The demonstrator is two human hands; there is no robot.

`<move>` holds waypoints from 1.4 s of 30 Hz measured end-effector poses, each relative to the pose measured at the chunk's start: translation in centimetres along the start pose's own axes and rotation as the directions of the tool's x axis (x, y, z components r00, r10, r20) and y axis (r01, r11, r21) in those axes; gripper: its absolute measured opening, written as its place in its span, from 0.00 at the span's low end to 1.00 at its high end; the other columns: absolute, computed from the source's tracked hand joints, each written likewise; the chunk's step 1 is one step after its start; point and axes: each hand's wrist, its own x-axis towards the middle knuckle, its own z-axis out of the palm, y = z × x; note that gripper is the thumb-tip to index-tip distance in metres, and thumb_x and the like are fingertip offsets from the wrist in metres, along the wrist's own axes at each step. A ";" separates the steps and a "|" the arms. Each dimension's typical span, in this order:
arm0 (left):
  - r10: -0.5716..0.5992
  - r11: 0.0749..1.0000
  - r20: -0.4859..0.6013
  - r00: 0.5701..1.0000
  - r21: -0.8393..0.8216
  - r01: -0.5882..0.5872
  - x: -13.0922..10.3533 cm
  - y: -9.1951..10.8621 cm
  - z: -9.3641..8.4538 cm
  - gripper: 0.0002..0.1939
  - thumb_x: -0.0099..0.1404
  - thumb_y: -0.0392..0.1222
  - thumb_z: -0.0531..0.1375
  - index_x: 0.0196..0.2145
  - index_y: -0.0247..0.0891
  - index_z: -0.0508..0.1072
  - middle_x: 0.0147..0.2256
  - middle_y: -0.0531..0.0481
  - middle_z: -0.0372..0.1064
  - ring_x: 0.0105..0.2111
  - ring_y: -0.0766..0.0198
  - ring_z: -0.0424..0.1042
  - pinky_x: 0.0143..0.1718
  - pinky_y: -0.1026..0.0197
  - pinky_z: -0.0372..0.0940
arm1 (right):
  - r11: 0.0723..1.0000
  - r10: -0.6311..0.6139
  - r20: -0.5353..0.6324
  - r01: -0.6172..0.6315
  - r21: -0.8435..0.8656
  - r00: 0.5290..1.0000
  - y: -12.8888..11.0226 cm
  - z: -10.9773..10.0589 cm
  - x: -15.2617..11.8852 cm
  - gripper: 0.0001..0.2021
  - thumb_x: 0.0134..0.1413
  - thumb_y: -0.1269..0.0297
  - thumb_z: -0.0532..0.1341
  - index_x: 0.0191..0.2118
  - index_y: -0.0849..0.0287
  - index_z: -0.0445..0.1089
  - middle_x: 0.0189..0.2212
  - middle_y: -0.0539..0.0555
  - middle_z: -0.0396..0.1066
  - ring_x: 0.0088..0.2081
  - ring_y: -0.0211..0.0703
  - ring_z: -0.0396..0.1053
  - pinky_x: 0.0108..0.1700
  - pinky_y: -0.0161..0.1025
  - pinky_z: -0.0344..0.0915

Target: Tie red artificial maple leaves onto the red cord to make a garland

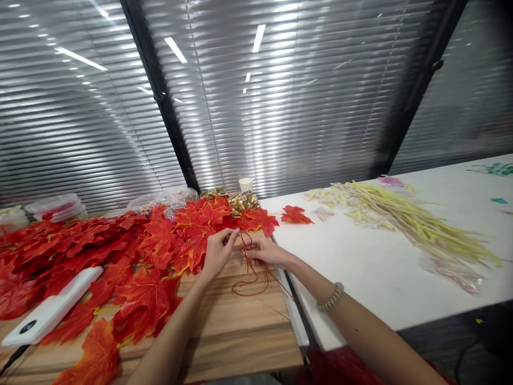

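Observation:
Between my two hands runs a thin red cord (pixel 256 293), partly looped in the air and partly lying on the wood-grain table (pixel 236 331). My left hand (pixel 219 248) pinches the cord near its top, thumb and fingers pressed together. My right hand (pixel 262 250), a beaded bracelet on its wrist, has its fingers closed around the strands just below and to the right. The exact crossing of the cord at the fingertips is too small to make out. Red artificial maple leaves (pixel 192 224) lie directly behind and left of my hands.
A white power strip (pixel 56 307) lies among the leaves at left, with plastic tubs (pixel 56 207) behind. Gold packets (pixel 243 201) and a paper cup (pixel 246 185) stand near the blinds. On the white table (pixel 360 272) are a single leaf (pixel 295 215) and yellow stems (pixel 417 214).

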 end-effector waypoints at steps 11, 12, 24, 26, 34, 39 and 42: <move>0.005 1.000 0.021 1.000 0.012 -0.005 0.0 -0.1 0.2 0.19 0.61 0.50 0.51 0.27 0.33 0.73 0.20 0.53 0.66 0.20 0.70 0.59 0.22 0.68 0.53 | 1.000 0.004 0.005 -0.004 -0.022 1.000 0.3 -0.2 0.2 0.16 0.43 0.58 0.64 0.38 0.62 0.68 0.23 0.48 0.66 0.21 0.31 0.59 0.25 0.31 0.58; 0.008 1.000 0.023 1.000 0.011 -0.008 0.0 -0.1 0.2 0.19 0.61 0.50 0.51 0.27 0.33 0.73 0.20 0.53 0.65 0.20 0.70 0.59 0.22 0.68 0.53 | 1.000 0.005 0.004 -0.005 -0.023 1.000 0.3 -0.2 0.2 0.16 0.43 0.58 0.64 0.38 0.62 0.68 0.23 0.49 0.66 0.21 0.31 0.59 0.25 0.31 0.58; 0.026 0.999 0.042 0.999 0.024 -0.027 -0.1 -0.3 0.3 0.19 0.62 0.50 0.51 0.29 0.33 0.73 0.20 0.52 0.65 0.20 0.69 0.58 0.23 0.68 0.53 | 0.999 0.011 0.008 -0.011 -0.037 1.000 0.2 -0.2 0.1 0.16 0.43 0.57 0.64 0.38 0.61 0.68 0.22 0.48 0.66 0.21 0.31 0.60 0.26 0.32 0.59; 0.030 0.999 0.049 0.998 0.021 -0.031 -0.1 -0.4 0.3 0.18 0.62 0.49 0.50 0.29 0.33 0.73 0.21 0.52 0.66 0.20 0.69 0.59 0.23 0.67 0.53 | 0.999 0.007 0.017 -0.006 -0.039 1.000 0.1 -0.2 0.1 0.16 0.43 0.56 0.64 0.37 0.61 0.69 0.22 0.48 0.66 0.21 0.31 0.60 0.25 0.31 0.59; 0.042 0.999 0.057 0.997 0.023 -0.043 -0.2 -0.5 0.5 0.18 0.62 0.49 0.51 0.28 0.33 0.73 0.20 0.53 0.65 0.20 0.70 0.58 0.23 0.68 0.53 | 0.999 -0.007 0.010 0.007 -0.049 1.000 0.1 0.0 0.1 0.16 0.43 0.55 0.64 0.36 0.62 0.69 0.23 0.49 0.65 0.21 0.31 0.59 0.24 0.31 0.57; 0.050 0.998 0.077 0.996 0.027 -0.053 -0.2 -0.4 0.5 0.18 0.63 0.49 0.50 0.28 0.33 0.73 0.20 0.53 0.65 0.20 0.70 0.58 0.23 0.68 0.53 | 0.997 -0.046 0.030 0.048 -0.061 0.998 0.3 -0.1 0.2 0.15 0.45 0.56 0.63 0.36 0.62 0.69 0.24 0.50 0.66 0.21 0.31 0.59 0.23 0.30 0.57; 0.048 0.998 0.088 0.995 0.027 -0.050 -0.3 -0.3 0.5 0.18 0.63 0.48 0.51 0.28 0.33 0.73 0.21 0.53 0.66 0.21 0.70 0.60 0.24 0.68 0.54 | 0.997 -0.059 0.050 0.061 -0.048 0.997 0.4 -0.1 0.2 0.15 0.46 0.57 0.62 0.39 0.61 0.69 0.24 0.49 0.66 0.21 0.31 0.59 0.23 0.30 0.57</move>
